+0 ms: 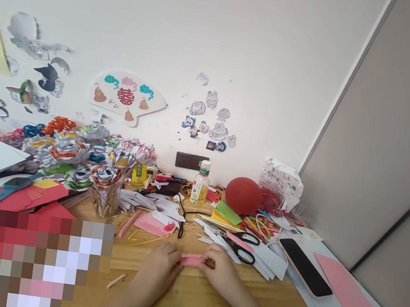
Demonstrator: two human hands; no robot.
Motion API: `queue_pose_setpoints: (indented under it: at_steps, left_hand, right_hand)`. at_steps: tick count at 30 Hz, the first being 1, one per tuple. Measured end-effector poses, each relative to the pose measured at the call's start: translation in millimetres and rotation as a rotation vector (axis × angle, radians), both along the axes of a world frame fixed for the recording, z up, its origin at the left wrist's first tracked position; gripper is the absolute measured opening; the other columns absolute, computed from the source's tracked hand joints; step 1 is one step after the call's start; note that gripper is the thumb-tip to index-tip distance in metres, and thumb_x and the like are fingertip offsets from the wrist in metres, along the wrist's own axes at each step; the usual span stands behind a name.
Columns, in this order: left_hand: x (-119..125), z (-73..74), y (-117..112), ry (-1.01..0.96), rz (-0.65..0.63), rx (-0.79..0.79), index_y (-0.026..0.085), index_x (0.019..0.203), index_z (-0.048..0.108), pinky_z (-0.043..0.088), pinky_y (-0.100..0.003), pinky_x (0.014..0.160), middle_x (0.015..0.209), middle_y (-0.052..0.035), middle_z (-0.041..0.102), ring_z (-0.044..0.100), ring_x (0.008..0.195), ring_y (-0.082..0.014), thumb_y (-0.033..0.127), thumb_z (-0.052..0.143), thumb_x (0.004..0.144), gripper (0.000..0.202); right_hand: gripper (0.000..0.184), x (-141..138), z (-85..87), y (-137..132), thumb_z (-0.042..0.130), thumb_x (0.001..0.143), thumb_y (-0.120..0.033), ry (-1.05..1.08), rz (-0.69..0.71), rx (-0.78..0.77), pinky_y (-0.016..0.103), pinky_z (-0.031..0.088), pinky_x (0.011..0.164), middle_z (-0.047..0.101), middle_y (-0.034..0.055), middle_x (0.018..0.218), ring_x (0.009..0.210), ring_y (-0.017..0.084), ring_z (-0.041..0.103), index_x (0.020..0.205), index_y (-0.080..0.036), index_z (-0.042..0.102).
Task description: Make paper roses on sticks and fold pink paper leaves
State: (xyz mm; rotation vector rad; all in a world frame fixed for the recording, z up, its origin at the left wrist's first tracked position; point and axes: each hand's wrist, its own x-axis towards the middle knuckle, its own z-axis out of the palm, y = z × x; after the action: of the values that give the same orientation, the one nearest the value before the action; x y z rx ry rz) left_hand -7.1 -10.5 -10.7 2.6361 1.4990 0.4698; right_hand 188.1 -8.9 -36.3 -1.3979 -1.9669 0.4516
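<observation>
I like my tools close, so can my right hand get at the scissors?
Probably yes: the scissors lie close beside your right hand with nothing obvious between, though that hand should release the pink strip first.

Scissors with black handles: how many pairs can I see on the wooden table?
1. The pair of scissors with black handles lies among cut white papers, beyond and to the right of the bare right hand. Others may be hidden under the papers.

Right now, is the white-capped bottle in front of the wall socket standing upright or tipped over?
Upright: the bottle stands with its cap at the top and its base down.
</observation>
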Motion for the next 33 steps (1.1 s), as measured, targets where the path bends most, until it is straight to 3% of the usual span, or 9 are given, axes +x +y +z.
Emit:
queue_pose_setpoints:
  at_steps: [8, 18, 25, 27, 31, 33]
  left_hand:
    - [4.4, 0.3, 0.0, -0.045, 0.068, -0.024, 0.016, 0.076, 0.064, 0.042, -0.03, 0.074, 0.084, -0.0067, 0.064, 0.058, 0.084, -0.0212, 0.014, 0.046, 0.086, 0.021]
    - [14.7, -1.2, 3.3, 0.108, 0.177, 0.005, 0.014, 0.085, 0.065, 0.043, -0.035, 0.08, 0.093, -0.0098, 0.065, 0.058, 0.093, -0.0255, 0.015, 0.046, 0.086, 0.02]
    - [17.5, -5.9, 2.5, 0.221, 0.191, 0.113, 0.013, 0.089, 0.065, 0.043, -0.04, 0.078, 0.093, -0.0121, 0.064, 0.057, 0.092, -0.0293, 0.012, 0.045, 0.087, 0.02]
    - [16.5, -7.5, 1.9, 0.231, 0.121, 0.159, 0.015, 0.09, 0.065, 0.043, -0.039, 0.078, 0.094, -0.0104, 0.064, 0.055, 0.092, -0.0277, 0.011, 0.047, 0.087, 0.018]
    - [14.2, -10.2, 0.0, 0.264, -0.18, 0.233, 0.02, 0.099, 0.064, 0.042, -0.036, 0.076, 0.092, -0.0067, 0.062, 0.053, 0.088, -0.0239, 0.018, 0.051, 0.09, 0.016]
    - [13.2, -9.4, -1.3, 0.284, -0.22, 0.241, 0.021, 0.106, 0.064, 0.042, -0.036, 0.076, 0.09, -0.0068, 0.062, 0.053, 0.088, -0.0236, 0.021, 0.051, 0.091, 0.02]
  right_hand:
    - [0.013, -6.5, 6.1, -4.8, 0.062, 0.073, -0.011, -0.1, -0.095, 0.003, 0.027, 0.041, 0.073, 0.06, 0.0023, 0.081, 0.082, 0.019, 0.055, 0.063, -0.019, 0.06]
    - [0.013, -12.5, 1.5, -4.1, 0.057, 0.077, -0.019, -0.267, -0.216, 0.021, 0.029, 0.038, 0.077, 0.062, 0.0041, 0.084, 0.086, 0.021, 0.054, 0.065, -0.02, 0.061]
    - [0.013, -12.1, 2.2, -3.4, 0.061, 0.074, -0.022, -0.252, -0.255, -0.011, 0.028, 0.038, 0.075, 0.062, 0.0031, 0.081, 0.084, 0.02, 0.055, 0.061, -0.021, 0.06]
    - [0.013, -11.7, 2.3, -3.9, 0.061, 0.074, -0.022, -0.233, -0.259, -0.002, 0.028, 0.038, 0.075, 0.061, 0.003, 0.081, 0.084, 0.02, 0.055, 0.061, -0.021, 0.06]
    - [0.012, -11.6, 1.1, -3.8, 0.062, 0.075, -0.022, -0.205, -0.271, 0.0, 0.028, 0.038, 0.075, 0.061, 0.0027, 0.082, 0.084, 0.02, 0.055, 0.063, -0.021, 0.06]
    - [0.012, -11.3, 0.2, -3.0, 0.063, 0.074, -0.021, -0.195, -0.27, -0.002, 0.028, 0.038, 0.074, 0.061, 0.0024, 0.081, 0.083, 0.02, 0.055, 0.062, -0.021, 0.06]
